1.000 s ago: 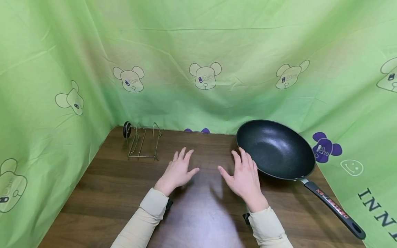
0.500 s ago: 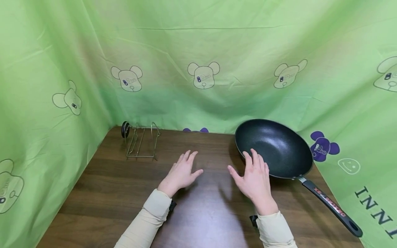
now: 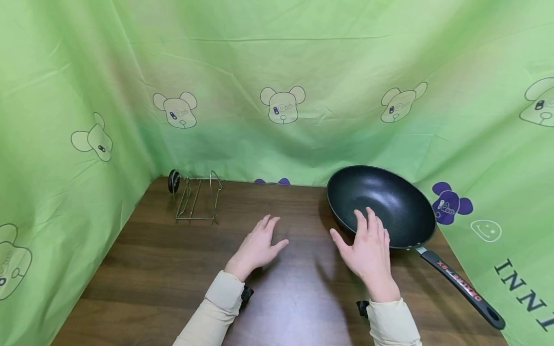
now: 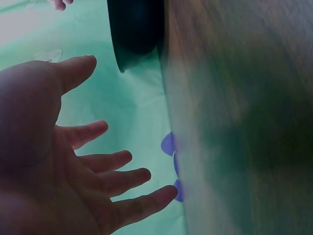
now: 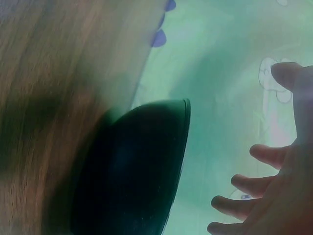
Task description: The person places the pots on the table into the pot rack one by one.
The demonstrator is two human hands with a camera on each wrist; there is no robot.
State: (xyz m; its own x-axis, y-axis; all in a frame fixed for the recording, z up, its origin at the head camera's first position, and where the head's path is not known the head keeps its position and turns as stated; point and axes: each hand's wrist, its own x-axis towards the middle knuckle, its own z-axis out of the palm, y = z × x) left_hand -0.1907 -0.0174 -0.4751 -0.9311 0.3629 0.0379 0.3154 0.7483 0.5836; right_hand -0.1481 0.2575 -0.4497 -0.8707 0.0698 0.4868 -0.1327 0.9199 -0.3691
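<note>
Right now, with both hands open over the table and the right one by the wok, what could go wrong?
1. The right hand hovers at the near rim of the black non-stick wok; a push there could tip or slide the wok.
2. The wok's long black handle points toward the table's right front edge; a sleeve catching it might swing the wok.
3. The thin wire rack looks light and could topple if the left hand sweeps back.

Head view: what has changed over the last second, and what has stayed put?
Both hands drifted rightward, open and holding nothing. The right hand moved from beside the black wok to over its near rim; the left hand followed along the table. The wok and the wire rack did not move.
</note>
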